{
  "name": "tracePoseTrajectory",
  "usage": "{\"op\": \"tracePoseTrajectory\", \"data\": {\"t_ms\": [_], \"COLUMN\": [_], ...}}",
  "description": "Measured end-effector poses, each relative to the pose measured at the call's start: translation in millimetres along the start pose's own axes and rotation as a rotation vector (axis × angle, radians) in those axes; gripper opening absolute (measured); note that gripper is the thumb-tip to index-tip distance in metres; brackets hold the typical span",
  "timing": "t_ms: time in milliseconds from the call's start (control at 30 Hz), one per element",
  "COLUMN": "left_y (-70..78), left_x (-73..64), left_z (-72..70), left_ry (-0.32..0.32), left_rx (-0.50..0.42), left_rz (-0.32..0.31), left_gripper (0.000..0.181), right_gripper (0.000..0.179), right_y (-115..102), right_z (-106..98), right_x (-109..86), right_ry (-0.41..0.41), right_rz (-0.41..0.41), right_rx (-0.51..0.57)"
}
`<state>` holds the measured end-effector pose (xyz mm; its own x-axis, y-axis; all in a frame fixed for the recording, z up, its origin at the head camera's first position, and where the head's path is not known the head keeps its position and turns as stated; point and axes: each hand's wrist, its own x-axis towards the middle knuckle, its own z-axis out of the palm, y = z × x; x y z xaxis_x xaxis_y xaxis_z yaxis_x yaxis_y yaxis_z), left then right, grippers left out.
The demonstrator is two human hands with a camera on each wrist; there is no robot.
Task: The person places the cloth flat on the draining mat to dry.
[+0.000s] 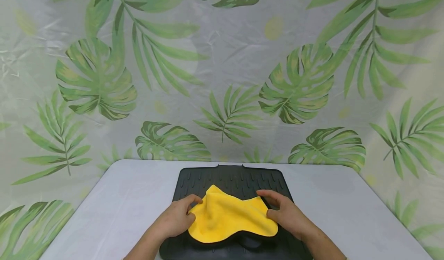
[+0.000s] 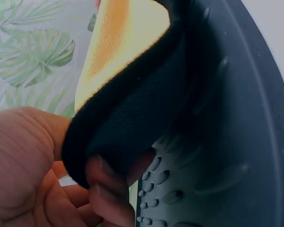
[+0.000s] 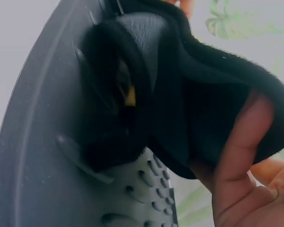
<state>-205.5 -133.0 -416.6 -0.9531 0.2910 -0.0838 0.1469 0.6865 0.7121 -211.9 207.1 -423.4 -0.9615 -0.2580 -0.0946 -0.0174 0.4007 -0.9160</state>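
A soft yellow cloth (image 1: 232,218) with a black border and a black underside (image 2: 137,109) is raised at its sides over a black ribbed mat. My left hand (image 1: 177,217) pinches its left edge, thumb on the yellow face and fingers underneath. At the opposite edge, my right hand (image 1: 288,216) grips the cloth, with a finger against the black underside (image 3: 213,113). Below the cloth, the right wrist view shows a curved black band (image 3: 125,47) with a bit of yellow behind it. The cloth's lower part is in shadow near the mat.
The black mat (image 1: 267,179) has raised drop-shaped ribs and a low rim, and lies on a white table (image 1: 138,188). A leaf-patterned curtain (image 1: 229,59) hangs behind the table's far edge.
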Motion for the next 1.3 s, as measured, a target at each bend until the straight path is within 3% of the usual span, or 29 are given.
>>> {"op": "tracePoseTrajectory", "data": {"t_ms": [267, 433, 533, 600, 767, 900, 1100, 1200, 1300], "left_y": [-0.1, -0.3, -0.5, -0.8, -1.3, -0.2, -0.2, -0.2, 0.9], "left_x": [2.5, 1.6, 1.3, 1.8, 3.5, 2.8, 0.0, -0.6, -1.7], "left_z": [0.1, -1.6, -2.5, -2.6, -1.6, -1.5, -2.0, -2.2, -3.1], "left_ry": [0.049, 0.056, 0.046, 0.049, 0.052, -0.012, -0.113, -0.086, -0.017], "left_rx": [0.055, 0.035, 0.022, 0.019, 0.011, 0.014, -0.002, 0.017, 0.038], "left_rz": [0.037, 0.019, 0.026, 0.037, 0.034, 0.026, 0.088, 0.116, 0.124], "left_gripper": [0.057, 0.05, 0.031, 0.021, 0.02, 0.036, 0.052, 0.056, 0.058], "right_gripper": [0.074, 0.047, 0.023, 0.017, 0.01, 0.027, 0.062, 0.07, 0.073], "right_y": [-8.0, -7.9, -5.5, -4.2, -3.4, -3.9, -2.7, -3.9, -6.0], "right_z": [0.3, 2.3, 4.1, 4.9, 4.6, 3.8, 2.1, 2.1, 1.4], "right_x": [0.6, 1.6, 3.7, 4.8, 4.9, 2.7, 2.4, 1.9, 1.5], "right_ry": [0.093, 0.163, 0.209, 0.233, 0.239, 0.198, 0.101, 0.108, 0.127], "right_rz": [-0.001, 0.016, 0.034, 0.044, 0.055, 0.039, 0.053, 0.062, 0.056], "right_rx": [0.012, -0.048, -0.13, -0.172, -0.177, -0.177, -0.16, -0.162, -0.179]}}
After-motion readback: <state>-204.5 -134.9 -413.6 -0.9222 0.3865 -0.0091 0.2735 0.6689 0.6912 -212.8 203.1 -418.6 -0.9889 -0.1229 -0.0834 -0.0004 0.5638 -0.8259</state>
